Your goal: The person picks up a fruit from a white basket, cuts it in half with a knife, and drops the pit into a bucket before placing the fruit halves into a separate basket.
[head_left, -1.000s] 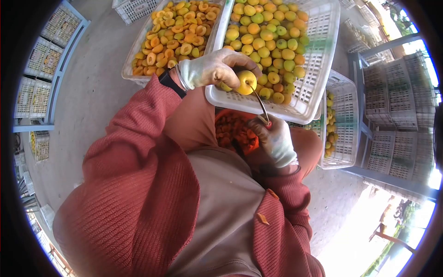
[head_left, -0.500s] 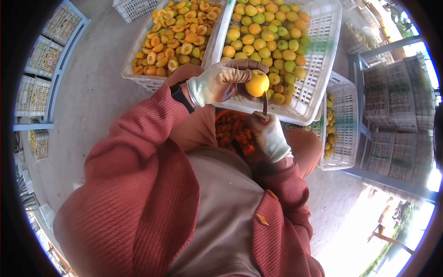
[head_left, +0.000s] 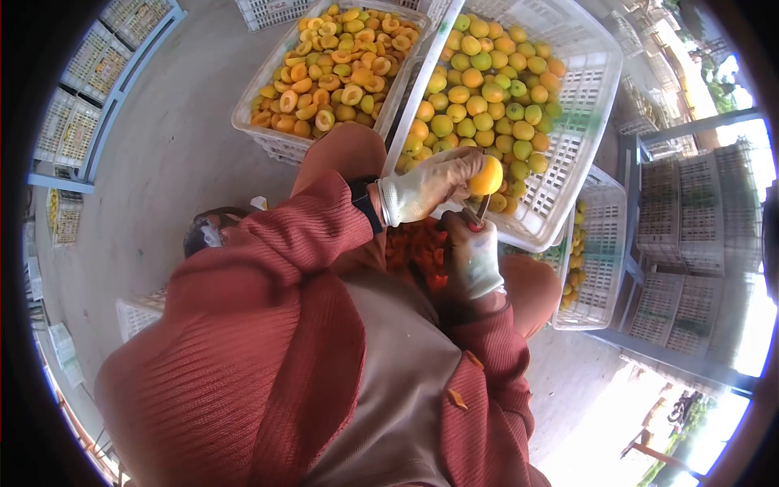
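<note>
My gloved left hand [head_left: 438, 183] pinches a yellow apricot [head_left: 487, 175] in its fingertips, over the near edge of a white crate [head_left: 591, 105] of whole apricots. Just below, my gloved right hand [head_left: 473, 250] is closed round the red handle of a small knife [head_left: 484, 207]. The knife's blade points up and meets the underside of the apricot; how deep it sits I cannot see. Between my knees, partly covered by my hands, lie many orange-red pieces [head_left: 415, 250], too dark to name.
Left of the whole fruit stands a crate [head_left: 243, 122] of halved apricots. Another white crate [head_left: 596, 268] with some fruit is on the right. Stacked crates on blue metal racks [head_left: 122, 93] flank both sides. A dark round object [head_left: 203, 231] lies by my left elbow.
The view has shifted, so the crates sit further right and lower. Both hands have stayed close together, with the apricot still in the left and the knife still in the right.
</note>
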A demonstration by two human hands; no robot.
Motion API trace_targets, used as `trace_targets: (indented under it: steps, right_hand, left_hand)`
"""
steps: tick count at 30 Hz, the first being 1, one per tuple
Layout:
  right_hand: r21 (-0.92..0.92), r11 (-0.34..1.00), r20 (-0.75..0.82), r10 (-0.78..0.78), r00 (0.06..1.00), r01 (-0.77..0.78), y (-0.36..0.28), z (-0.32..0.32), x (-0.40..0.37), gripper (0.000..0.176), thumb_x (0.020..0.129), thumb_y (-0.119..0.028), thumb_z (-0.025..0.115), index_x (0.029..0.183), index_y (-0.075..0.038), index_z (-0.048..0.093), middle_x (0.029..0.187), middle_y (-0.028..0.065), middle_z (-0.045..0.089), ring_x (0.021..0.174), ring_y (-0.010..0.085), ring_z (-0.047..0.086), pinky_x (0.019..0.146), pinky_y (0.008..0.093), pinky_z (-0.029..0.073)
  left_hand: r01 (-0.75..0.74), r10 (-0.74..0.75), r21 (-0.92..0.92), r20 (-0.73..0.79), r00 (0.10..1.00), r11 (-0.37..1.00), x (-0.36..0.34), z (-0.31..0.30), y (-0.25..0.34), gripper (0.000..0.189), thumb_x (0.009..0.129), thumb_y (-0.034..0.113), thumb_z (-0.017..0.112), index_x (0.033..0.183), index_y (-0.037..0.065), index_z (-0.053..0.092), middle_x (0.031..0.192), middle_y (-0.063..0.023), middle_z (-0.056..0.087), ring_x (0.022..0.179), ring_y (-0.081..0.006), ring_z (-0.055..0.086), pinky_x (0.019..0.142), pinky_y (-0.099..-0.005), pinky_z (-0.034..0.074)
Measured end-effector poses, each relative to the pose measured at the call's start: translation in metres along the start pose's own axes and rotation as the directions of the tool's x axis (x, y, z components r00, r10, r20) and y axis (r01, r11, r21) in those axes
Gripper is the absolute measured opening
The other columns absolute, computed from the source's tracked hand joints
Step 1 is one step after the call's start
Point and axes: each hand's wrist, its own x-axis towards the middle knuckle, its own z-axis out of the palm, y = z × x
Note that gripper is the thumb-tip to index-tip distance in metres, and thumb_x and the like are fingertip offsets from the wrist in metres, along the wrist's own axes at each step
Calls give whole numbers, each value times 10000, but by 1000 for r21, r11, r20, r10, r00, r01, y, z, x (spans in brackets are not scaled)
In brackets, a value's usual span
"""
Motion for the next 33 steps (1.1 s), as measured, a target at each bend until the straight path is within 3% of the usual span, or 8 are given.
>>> trace_targets:
  steps: [2, 7, 11, 13, 19, 25, 30, 33]
  right_hand:
    - [9, 996, 19, -89, 996, 88, 6, -2, -4, 209, 715, 75, 494, 812, -30, 647, 729, 185, 608, 713, 396, 620, 631, 389, 495]
    - [159, 985, -177, 102, 979, -74, 48, 14, 4, 192, 897, -62, 503, 724, -28, 580, 529, 21, 514, 395, 123, 483, 389, 290, 357]
    - [28, 990, -92, 139, 986, -137, 34, -1, 0, 167, 891, -74, 568, 746, 4, 597, 684, 28, 603, 603, 110, 554, 556, 295, 461]
    - [-52, 999, -52, -2, 999, -1, 23, 1, 4, 160, 896, -75, 570, 743, -33, 553, 749, 26, 614, 615, 127, 585, 546, 279, 474]
    - [-16, 964, -123, 261, 957, -265, 22, 12, 22, 96, 925, -68, 565, 913, 16, 609, 845, 8, 627, 740, 124, 608, 670, 264, 505]
    - [-172, 939, -27, 298, 954, -298, 27, 8, 23, 201, 928, -89, 590, 1076, 31, 654, 980, 92, 707, 910, 126, 648, 779, 280, 507]
    - [-142, 930, -80, 332, 940, -340, 35, 5, 32, 132, 885, 31, 588, 1008, 8, 630, 912, 66, 668, 899, 176, 667, 802, 321, 543]
    - [103, 948, -169, 316, 934, -302, 24, 9, 26, 35, 841, -54, 639, 815, -34, 651, 745, 18, 674, 809, 166, 671, 708, 299, 527]
  left_hand:
    - [-49, 51, 273, -2, 999, 961, 5, -9, -7, 572, 945, 367, 695, 1330, -15, 515, 1148, -86, 618, 1054, -163, 585, 925, -316, 485]
    - [57, -56, -136, 10, 998, 989, 2, 8, -17, 617, 934, 377, 710, 1341, -43, 515, 1170, -76, 634, 1076, -161, 590, 966, -302, 464]
    - [-3, -6, -114, -80, 997, 993, 1, 12, -12, 565, 931, 305, 728, 1348, -16, 522, 1139, -85, 652, 1046, -164, 606, 897, -295, 500]
    - [-72, 121, 395, -100, 988, 916, 0, 13, 1, 422, 926, 243, 725, 1223, -9, 561, 974, -87, 656, 874, -158, 626, 783, -295, 522]
    - [148, -154, -169, -22, 988, 974, 4, 4, -9, 394, 928, 286, 726, 1142, -13, 584, 920, -63, 642, 847, -135, 608, 755, -294, 516]
    - [-57, 161, 367, -257, 953, 929, 2, 9, -5, 383, 959, 300, 687, 1160, -10, 588, 840, -57, 648, 750, -145, 630, 717, -283, 524]
    - [51, -66, -85, -187, 980, 995, 7, 0, -15, 468, 907, 250, 743, 1215, -48, 555, 932, -103, 680, 831, -172, 659, 765, -301, 540]
    - [-49, 170, 452, -232, 958, 891, 2, 7, -5, 448, 900, 228, 750, 1201, -44, 558, 977, -115, 676, 865, -195, 658, 778, -313, 544]
